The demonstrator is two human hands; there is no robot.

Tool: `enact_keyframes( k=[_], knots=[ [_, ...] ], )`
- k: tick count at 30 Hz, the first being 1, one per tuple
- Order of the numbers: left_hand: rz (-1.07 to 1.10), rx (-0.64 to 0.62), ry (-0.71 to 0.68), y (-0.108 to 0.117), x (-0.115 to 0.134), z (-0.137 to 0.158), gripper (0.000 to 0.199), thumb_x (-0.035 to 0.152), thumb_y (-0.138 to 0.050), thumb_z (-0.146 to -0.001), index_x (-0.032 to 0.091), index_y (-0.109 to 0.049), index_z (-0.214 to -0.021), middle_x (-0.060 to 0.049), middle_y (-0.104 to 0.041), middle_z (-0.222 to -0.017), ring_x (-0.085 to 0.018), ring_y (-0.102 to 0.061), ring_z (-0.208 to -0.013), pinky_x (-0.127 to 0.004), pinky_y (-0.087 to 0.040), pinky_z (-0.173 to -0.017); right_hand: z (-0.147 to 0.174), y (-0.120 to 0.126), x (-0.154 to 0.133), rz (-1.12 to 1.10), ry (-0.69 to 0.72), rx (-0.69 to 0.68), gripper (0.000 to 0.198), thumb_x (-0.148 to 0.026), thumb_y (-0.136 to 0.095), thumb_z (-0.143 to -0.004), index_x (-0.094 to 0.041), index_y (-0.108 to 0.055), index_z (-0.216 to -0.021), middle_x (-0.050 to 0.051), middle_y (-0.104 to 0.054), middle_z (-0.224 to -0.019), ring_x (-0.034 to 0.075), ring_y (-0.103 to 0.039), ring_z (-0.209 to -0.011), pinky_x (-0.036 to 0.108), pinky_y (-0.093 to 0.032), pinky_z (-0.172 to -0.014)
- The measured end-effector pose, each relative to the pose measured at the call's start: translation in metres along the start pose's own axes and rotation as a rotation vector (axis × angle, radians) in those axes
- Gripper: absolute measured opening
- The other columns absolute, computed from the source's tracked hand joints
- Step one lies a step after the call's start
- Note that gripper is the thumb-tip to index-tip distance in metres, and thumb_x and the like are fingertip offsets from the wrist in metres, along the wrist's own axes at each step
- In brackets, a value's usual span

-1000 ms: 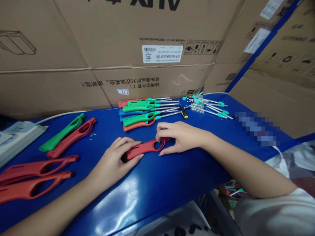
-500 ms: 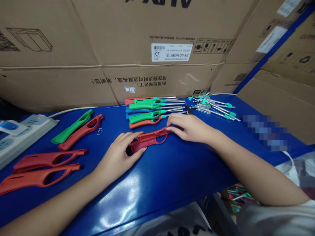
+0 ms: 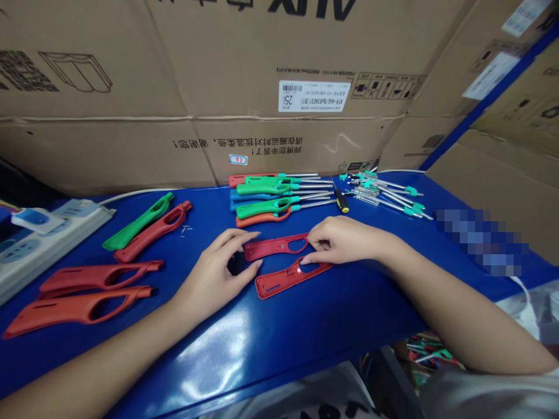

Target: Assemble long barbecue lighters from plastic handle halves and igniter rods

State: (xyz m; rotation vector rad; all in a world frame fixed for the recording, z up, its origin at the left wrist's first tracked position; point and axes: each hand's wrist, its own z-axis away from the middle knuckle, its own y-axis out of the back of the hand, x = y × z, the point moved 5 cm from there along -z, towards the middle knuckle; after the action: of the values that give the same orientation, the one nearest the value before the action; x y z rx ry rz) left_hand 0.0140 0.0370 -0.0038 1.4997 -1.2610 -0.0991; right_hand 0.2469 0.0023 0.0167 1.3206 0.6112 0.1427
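Note:
Two red lighter casing halves lie side by side with their hollow insides up on the blue table. Farther from me is the darker upper half [image 3: 264, 249], and nearer is the lower half [image 3: 279, 281]. My left hand [image 3: 218, 270] is at their left ends, thumb and fingers spread with nothing between them. At the right, my right hand [image 3: 340, 241] has curled fingers at the trigger-loop end of the upper half, its thumb on the loop of the lower half. Part of the upper half's tip is hidden behind those fingers.
Assembled gas lighters [image 3: 262, 208] are stacked at the back, beside a yellow-black screwdriver [image 3: 341, 201] and metal lighter tubes [image 3: 388, 195]. Red, orange and green casings [image 3: 87, 308] lie left, near small screws [image 3: 186, 228] and a power strip [image 3: 56, 233]. A cardboard wall [image 3: 244, 134] stands behind.
The two red casing halves, together before, are now apart, the lower one laid nearer to me. My left hand has let go and opened; my right hand's thumb has moved down.

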Motion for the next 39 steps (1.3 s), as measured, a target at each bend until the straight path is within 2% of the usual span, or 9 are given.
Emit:
enact_keyframes(
  k=[3, 6, 7, 10, 15, 21, 25, 35, 39],
  knots=[
    [-0.068, 0.03, -0.074, 0.004, 0.012, 0.002, 0.031, 0.031, -0.062, -0.094, 0.023, -0.064, -0.125, -0.008, -0.061, -0.125, -0.024, -0.057, -0.117, -0.042, -0.047, -0.104, 0.011, 0.028, 0.021, 0.122, -0.124, 0.212, 0.041, -0.047, -0.055, -0.094, -0.019, -0.053, -0.065, 0.0, -0.057, -0.062, 0.011, -0.047, -0.057, 0.026, -0.028, -0.057],
    [-0.078, -0.056, -0.167, 0.0, 0.024, 0.007, 0.028, 0.034, -0.063, -0.095, 0.023, -0.066, -0.121, -0.009, -0.06, -0.13, -0.026, -0.055, -0.123, -0.043, -0.047, -0.106, 0.044, 0.07, 0.061, 0.283, -0.497, 0.543, 0.013, -0.03, -0.055, -0.09, -0.021, -0.061, -0.097, 0.004, -0.069, -0.086, 0.017, -0.057, -0.07, 0.028, -0.032, -0.061],
    [-0.079, -0.103, -0.199, -0.003, 0.027, 0.01, 0.03, 0.036, -0.064, -0.094, 0.023, -0.066, -0.122, -0.009, -0.059, -0.133, -0.027, -0.054, -0.126, -0.044, -0.046, -0.107, 0.056, 0.078, 0.076, 0.305, -0.635, 0.574, 0.025, -0.028, -0.056, -0.088, -0.022, -0.059, -0.111, 0.006, -0.07, -0.097, 0.019, -0.059, -0.076, 0.028, -0.033, -0.062],
    [-0.115, -0.221, -0.268, -0.013, 0.031, 0.015, 0.041, 0.044, -0.066, -0.092, 0.023, -0.063, -0.128, -0.012, -0.053, -0.144, -0.031, -0.049, -0.135, -0.05, -0.044, -0.111, 0.084, 0.081, 0.118, 0.274, -0.927, 0.372, 0.04, -0.027, -0.058, -0.087, -0.018, -0.052, -0.125, 0.013, -0.068, -0.114, 0.024, -0.061, -0.092, 0.031, -0.038, -0.066],
    [-0.171, -0.29, -0.284, -0.02, 0.028, 0.014, 0.037, 0.036, -0.055, -0.099, 0.026, -0.06, -0.134, -0.011, -0.054, -0.146, -0.029, -0.052, -0.135, -0.05, -0.047, -0.109, 0.096, 0.057, 0.154, 0.138, -1.053, 0.045, 0.012, -0.011, -0.066, -0.072, -0.019, -0.063, -0.08, 0.007, -0.068, -0.079, 0.021, -0.061, -0.068, 0.031, -0.041, -0.059],
    [-0.23, -0.268, -0.32, -0.01, 0.026, 0.014, 0.036, 0.029, -0.052, -0.099, 0.018, -0.064, -0.131, -0.012, -0.064, -0.135, -0.028, -0.062, -0.124, -0.046, -0.055, -0.103, 0.092, 0.05, 0.161, 0.118, -1.074, 0.029, 0.033, -0.005, -0.064, -0.063, -0.021, -0.062, -0.093, 0.007, -0.067, -0.084, 0.024, -0.063, -0.076, 0.031, -0.042, -0.061],
    [-0.246, -0.272, -0.327, -0.003, 0.023, 0.013, 0.038, 0.028, -0.053, -0.097, 0.016, -0.066, -0.13, -0.013, -0.067, -0.133, -0.03, -0.065, -0.121, -0.047, -0.057, -0.101, 0.092, 0.054, 0.159, 0.104, -1.028, 0.079, 0.018, -0.011, -0.063, -0.069, -0.019, -0.063, -0.085, 0.01, -0.068, -0.084, 0.024, -0.063, -0.076, 0.032, -0.042, -0.064],
    [-0.274, -0.371, -0.311, 0.017, 0.022, 0.008, 0.03, 0.029, -0.059, -0.095, 0.02, -0.074, -0.119, -0.011, -0.07, -0.129, -0.029, -0.071, -0.114, -0.047, -0.057, -0.103, 0.092, 0.09, 0.123, 0.129, -0.836, 0.44, 0.011, -0.029, -0.053, -0.08, -0.02, -0.058, -0.075, 0.005, -0.063, -0.07, 0.02, -0.056, -0.065, 0.03, -0.039, -0.06],
    [-0.299, -0.417, -0.244, 0.026, 0.021, 0.01, 0.033, 0.027, -0.069, -0.087, 0.023, -0.075, -0.119, -0.01, -0.063, -0.14, -0.032, -0.063, -0.126, -0.05, -0.053, -0.108, 0.081, 0.091, 0.091, -0.072, -0.545, 0.642, 0.019, -0.039, -0.058, -0.085, -0.021, -0.062, -0.089, 0.005, -0.065, -0.08, 0.019, -0.056, -0.07, 0.031, -0.043, -0.065]
  ],
)
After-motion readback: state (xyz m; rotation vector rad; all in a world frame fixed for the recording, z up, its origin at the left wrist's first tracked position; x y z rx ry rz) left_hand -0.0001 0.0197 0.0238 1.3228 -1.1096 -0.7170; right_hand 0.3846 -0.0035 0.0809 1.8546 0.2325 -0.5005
